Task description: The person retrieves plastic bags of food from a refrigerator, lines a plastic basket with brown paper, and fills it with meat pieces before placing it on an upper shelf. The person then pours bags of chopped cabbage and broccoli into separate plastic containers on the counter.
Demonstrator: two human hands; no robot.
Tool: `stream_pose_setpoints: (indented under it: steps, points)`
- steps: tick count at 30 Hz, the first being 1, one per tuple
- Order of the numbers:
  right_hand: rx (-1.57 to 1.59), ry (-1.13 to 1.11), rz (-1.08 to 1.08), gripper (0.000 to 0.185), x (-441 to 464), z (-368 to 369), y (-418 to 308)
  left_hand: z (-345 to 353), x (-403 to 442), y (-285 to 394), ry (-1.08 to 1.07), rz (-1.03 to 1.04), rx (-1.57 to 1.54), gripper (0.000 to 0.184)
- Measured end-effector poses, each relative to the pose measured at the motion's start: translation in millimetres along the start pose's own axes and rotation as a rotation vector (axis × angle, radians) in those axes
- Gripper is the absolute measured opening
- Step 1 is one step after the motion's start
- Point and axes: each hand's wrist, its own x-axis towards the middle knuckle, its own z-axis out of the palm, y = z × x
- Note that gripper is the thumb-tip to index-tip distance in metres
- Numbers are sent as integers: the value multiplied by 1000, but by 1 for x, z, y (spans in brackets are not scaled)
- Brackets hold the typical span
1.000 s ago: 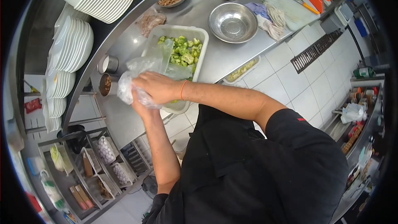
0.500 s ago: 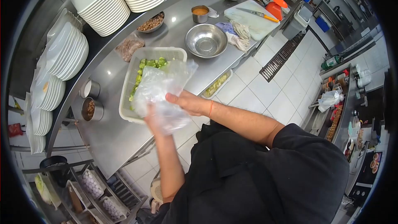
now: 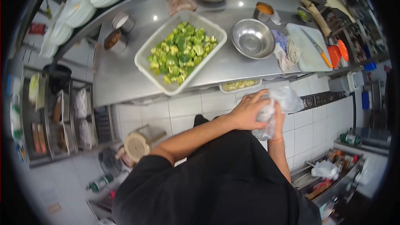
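Note:
A clear plastic bag is bunched up in front of my body, off the edge of the steel counter. My left hand curls round its near side, fingers over the top and thumb below. On the other side my right hand grips the bag, its fingers partly hidden behind the plastic; an orange band circles that wrist. What the bag contains, if anything, I cannot make out. On the counter to the left stands a white plastic tub holding chopped broccoli.
A steel bowl, a cutting board with an orange-handled knife and crumpled cloths lie along the counter. Steel pots stand left. Below the edge sits another vegetable container. A stool is on the floor.
My body and view have turned. Both hands have carried the bag away from over the tub to the right, past the counter edge, and bunched it smaller. The broccoli is now fully uncovered.

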Motion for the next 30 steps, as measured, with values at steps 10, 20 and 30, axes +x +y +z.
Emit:
stream_pose_setpoints:
  steps: [10,20,30]
  points:
    - [-21,-1,156,51,46,-260,-96,213,168,94,-308,-157,-198,123]
    - [25,-253,332,54,114,-392,-210,346,334,93,-152,-68,-77,61]
    - [293,232,316,84,280,-648,-302,492,656,126,-692,-520,-1390,66]
